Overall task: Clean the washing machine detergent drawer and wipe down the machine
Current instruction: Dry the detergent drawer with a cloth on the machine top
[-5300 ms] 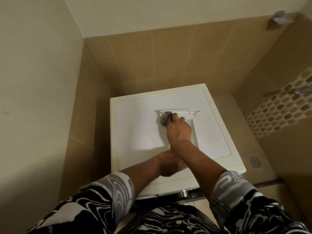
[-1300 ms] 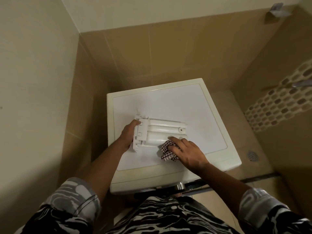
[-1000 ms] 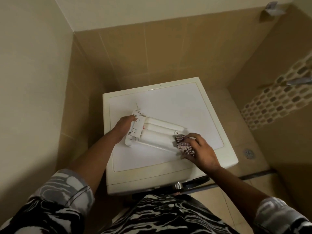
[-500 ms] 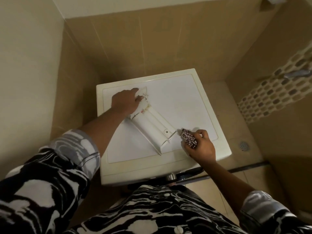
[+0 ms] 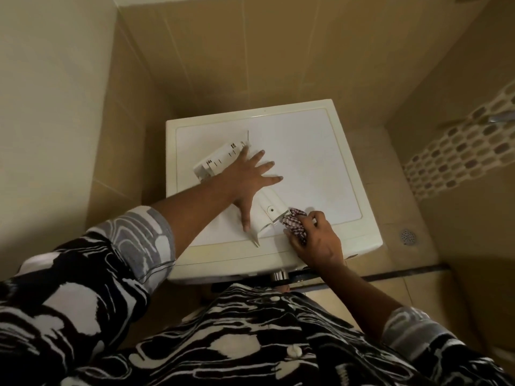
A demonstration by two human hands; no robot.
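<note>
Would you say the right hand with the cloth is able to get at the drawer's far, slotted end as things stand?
Probably not cleanly: the left hand lies flat across the middle of the drawer, between the right hand, gripping the cloth at the near end, and the slotted end.

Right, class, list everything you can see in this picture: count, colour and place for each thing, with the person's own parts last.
washing machine: one, white, in the tiled corner.
detergent drawer: one, white, lying slantwise on the machine's top.
cloth: one, red-and-white checked, at the drawer's near end.
floor drain: one, grey, on the floor to the right of the machine.
mosaic strip: one, brown and white, on the right wall.
sleeves: two, black, white and grey, at the bottom of the view.
left hand: one, spread flat on the drawer.
right hand: one, gripping the cloth.
</note>
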